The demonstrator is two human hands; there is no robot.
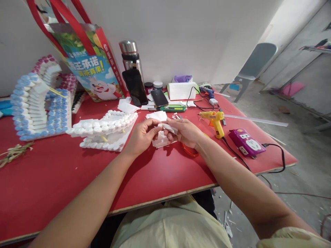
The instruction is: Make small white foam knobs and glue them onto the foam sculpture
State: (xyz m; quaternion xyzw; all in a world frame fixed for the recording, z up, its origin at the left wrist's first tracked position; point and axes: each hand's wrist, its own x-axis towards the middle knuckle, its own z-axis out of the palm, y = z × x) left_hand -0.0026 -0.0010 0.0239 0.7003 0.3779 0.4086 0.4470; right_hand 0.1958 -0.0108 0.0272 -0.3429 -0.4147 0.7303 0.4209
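Observation:
Near the middle of the red table [165, 172], my left hand [143, 134] and my right hand [184, 131] meet over a small white piece of paper [169, 128]. Both hands pinch it, one from each side. Under them lies a loose pile of white paper pieces [158, 116]. Scissors with orange handles [190, 151] rest partly hidden beneath my right wrist. Left of my hands stands a white model built of small rounded pieces [103, 127], with two tiers.
A yellow glue gun [216, 120] and a purple power strip [247, 143] lie to the right, with black cords. A blue-and-white model [41, 106], shopping bag [90, 65], steel flask [130, 57], propped phone [134, 88] and green cutter [172, 109] stand or lie farther back.

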